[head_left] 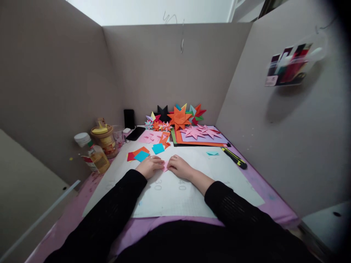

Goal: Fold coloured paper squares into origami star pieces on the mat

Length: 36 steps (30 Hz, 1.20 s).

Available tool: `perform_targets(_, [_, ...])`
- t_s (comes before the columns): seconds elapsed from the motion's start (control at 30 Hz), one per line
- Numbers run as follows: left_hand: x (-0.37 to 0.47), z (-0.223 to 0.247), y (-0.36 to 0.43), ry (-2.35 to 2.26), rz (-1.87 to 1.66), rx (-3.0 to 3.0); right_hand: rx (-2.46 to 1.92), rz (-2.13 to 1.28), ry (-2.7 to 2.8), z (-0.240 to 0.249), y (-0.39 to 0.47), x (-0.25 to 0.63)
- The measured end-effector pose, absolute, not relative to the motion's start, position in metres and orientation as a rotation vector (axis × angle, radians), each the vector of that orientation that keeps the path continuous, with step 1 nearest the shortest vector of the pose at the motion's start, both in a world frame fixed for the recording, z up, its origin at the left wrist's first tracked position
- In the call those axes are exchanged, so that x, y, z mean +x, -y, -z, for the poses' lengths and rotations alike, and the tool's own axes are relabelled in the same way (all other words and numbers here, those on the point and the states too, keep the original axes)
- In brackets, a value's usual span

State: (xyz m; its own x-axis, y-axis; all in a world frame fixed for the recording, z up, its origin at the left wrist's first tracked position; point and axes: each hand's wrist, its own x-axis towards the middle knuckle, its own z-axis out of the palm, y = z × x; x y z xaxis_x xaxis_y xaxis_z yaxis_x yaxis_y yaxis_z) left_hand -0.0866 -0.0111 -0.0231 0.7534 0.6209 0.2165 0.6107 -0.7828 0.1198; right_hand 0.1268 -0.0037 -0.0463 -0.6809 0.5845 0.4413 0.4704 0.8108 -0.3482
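Between my two hands lies a small piece of pink paper (165, 166) on the white mat (170, 204). My left hand (150, 166) has its fingers closed on the paper's left side. From the right, my right hand (179, 167) pinches the other side, fingers curled. Most of the paper is covered by the fingers, so its folds cannot be made out. Just beyond my left hand are a blue paper square (142, 156) and another blue square (158, 148). A folded light-teal paper piece (212, 153) rests to the right of my right hand.
A yellow-and-black utility knife (234, 158) lies at the mat's right edge. Folded paper stars (180, 117) and stacked coloured sheets (203, 140) stand at the back. On the left are a bottle (97, 159), a tub (104, 138) and a phone (136, 133). Grey panels enclose three sides.
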Motion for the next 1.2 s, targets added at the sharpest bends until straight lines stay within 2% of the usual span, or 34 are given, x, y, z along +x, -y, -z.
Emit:
perform_targets(0.17, [-0.087,0.024,0.025,-0.886,-0.336,2.893,-0.759,-0.296,2.456,0.045,0.004,0.126])
perform_targets(0.6, [-0.09,0.02,0.032,-0.908,-0.258,2.773,-0.68,-0.497,2.407,0.045,0.0,0.129])
perform_targets(0.8, [-0.087,0.016,0.035,-0.891,-0.275,2.772,-0.871,-0.606,2.333,0.045,-0.008,0.13])
perform_targets(1.2, [-0.088,0.018,0.034,-0.868,-0.422,2.757,-1.156,-0.474,2.303,0.059,-0.014,0.118])
